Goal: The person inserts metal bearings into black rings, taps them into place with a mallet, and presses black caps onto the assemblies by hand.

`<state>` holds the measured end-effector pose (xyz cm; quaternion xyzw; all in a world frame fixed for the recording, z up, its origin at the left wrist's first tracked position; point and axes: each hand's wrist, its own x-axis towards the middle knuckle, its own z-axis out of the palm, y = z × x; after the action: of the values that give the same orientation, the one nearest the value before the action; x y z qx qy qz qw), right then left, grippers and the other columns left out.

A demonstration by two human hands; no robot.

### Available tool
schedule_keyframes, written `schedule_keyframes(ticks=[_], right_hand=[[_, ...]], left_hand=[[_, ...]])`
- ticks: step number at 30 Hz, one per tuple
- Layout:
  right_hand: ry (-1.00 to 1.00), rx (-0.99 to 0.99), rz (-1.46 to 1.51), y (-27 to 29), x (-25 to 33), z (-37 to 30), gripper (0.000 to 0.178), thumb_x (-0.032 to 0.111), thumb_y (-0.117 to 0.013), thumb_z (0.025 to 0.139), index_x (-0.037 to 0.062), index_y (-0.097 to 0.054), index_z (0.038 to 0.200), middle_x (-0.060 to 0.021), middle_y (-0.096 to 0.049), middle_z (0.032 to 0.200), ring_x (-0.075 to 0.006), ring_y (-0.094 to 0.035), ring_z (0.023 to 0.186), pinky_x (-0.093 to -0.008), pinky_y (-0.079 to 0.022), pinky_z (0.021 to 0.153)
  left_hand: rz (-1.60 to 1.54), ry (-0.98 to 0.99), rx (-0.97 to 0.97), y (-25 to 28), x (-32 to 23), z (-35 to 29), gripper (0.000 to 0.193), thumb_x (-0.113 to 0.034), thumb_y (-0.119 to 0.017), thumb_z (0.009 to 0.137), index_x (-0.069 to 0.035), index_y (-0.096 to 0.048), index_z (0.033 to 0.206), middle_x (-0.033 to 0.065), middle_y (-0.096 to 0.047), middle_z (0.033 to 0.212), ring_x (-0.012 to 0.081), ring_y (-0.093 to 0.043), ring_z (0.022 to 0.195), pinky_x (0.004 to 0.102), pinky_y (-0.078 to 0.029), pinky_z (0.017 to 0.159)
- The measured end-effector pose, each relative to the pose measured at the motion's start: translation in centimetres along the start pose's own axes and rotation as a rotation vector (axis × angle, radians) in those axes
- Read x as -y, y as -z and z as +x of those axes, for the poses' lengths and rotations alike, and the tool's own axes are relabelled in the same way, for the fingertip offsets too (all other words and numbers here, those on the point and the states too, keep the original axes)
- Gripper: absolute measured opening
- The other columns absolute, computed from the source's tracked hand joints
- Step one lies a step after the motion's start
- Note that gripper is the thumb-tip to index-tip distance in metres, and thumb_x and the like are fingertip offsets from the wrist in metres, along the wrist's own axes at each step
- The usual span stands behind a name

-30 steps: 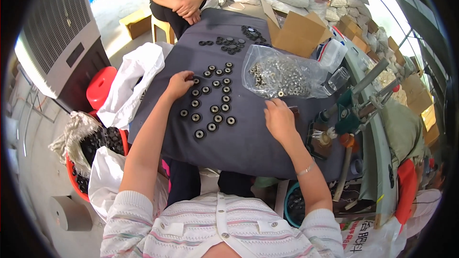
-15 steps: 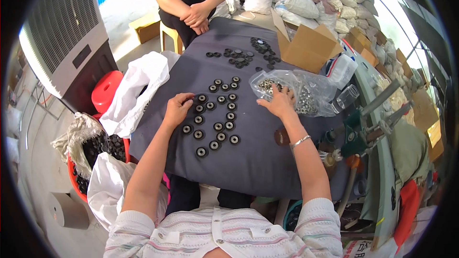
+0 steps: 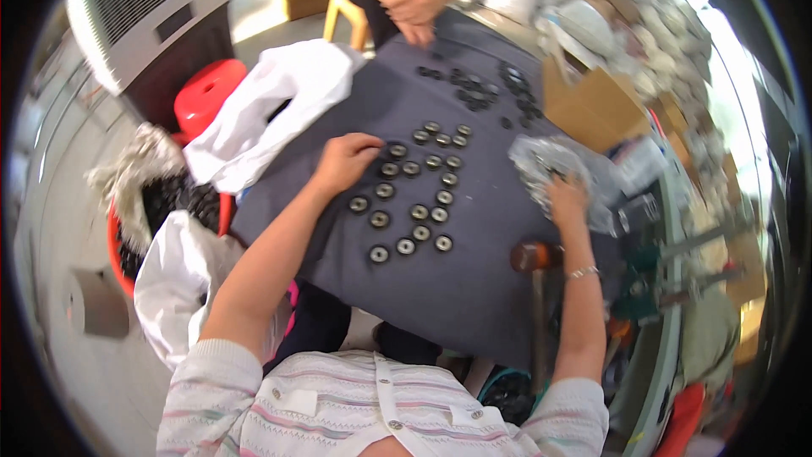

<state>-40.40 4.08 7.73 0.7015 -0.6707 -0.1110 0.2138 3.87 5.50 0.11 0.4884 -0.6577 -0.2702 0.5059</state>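
Several black wheels with metal centres [image 3: 420,212] lie in loose rows on a dark grey cloth-covered table [image 3: 491,288]. My left hand [image 3: 345,162] rests at the left of these rows. Its fingertips are drawn together beside a black wheel [image 3: 397,150]; whatever they hold is hidden. At the right, my right hand [image 3: 568,196] reaches into an open clear plastic bag [image 3: 602,171] of small shiny metal parts. Blur and the parts hide its fingertips. Beside my right forearm stands a hammer [image 3: 531,256] with a brown head.
Several black wheels [image 3: 474,89] lie farther back, near a cardboard box [image 3: 602,106]. A green metal tool [image 3: 639,283] stands at the right edge. Left are a white sack [image 3: 279,110], a red stool [image 3: 211,93] and a red tub [image 3: 118,245] of black pieces. Another person's hands [image 3: 414,8] rest across the table.
The view has turned and shifted, so the table appears moved. My right hand has reached deeper into the metal parts. My left hand stays by the wheels. The hammer shows more fully.
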Motion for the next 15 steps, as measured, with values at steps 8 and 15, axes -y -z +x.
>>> schedule_keyframes(ticks=[8,15], right_hand=[[0.055,0.135,0.045,0.8,1.8,-3.9,0.055,0.028,-0.062,0.088,0.0024,-0.045,0.133,-0.0160,-0.048,0.137,-0.0330,-0.040,0.131,-0.0591,-0.027,0.107],[0.079,-0.130,0.123,7.0,7.5,-7.2,0.047,0.013,-0.063,0.083,-0.0036,-0.051,0.125,-0.0181,-0.056,0.124,-0.0331,-0.049,0.121,-0.0486,-0.032,0.107]], left_hand=[[0.128,-0.158,-0.045,-1.1,0.0,0.2,0.017,-0.007,-0.066,0.077,-0.004,-0.071,0.093,0.0113,-0.069,0.088,0.0264,-0.064,0.087,0.0348,-0.052,0.079],[0.024,-0.312,-0.130,4.0,-6.8,-1.4,0.013,-0.007,-0.068,0.076,-0.002,-0.069,0.088,0.0128,-0.067,0.084,0.0293,-0.064,0.083,0.0379,-0.051,0.077]])
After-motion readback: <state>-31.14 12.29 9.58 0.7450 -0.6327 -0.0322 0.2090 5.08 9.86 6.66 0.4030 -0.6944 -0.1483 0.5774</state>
